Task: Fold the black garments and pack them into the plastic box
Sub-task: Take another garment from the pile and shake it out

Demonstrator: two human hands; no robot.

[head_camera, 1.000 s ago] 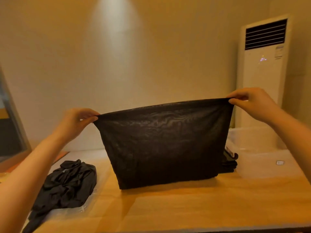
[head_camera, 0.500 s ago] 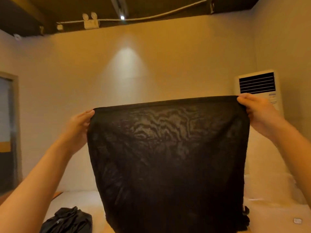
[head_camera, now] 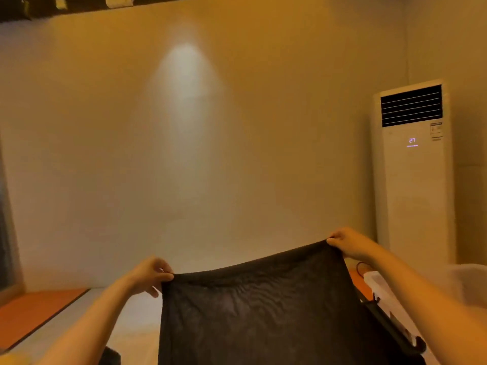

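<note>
The left hand point(head_camera: 151, 275) pinches one top corner of the thin black fabric garment point(head_camera: 258, 312), its hem cut off below; the right hand point(head_camera: 347, 245) pinches the other. Right of the garment, a forearm point(head_camera: 421, 299) half hides the translucent plastic box point(head_camera: 470, 281). The garment is held lower than before.

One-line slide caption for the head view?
Left hand and right hand pinch the top corners of a black garment, spread out; plastic box and air conditioner at right.

Left hand point(head_camera: 150, 275) and right hand point(head_camera: 350, 243) each pinch a top corner of a black garment point(head_camera: 263, 312), stretched taut, right corner higher. Plastic box point(head_camera: 469, 283) at right; white air conditioner point(head_camera: 413, 180) behind.
</note>
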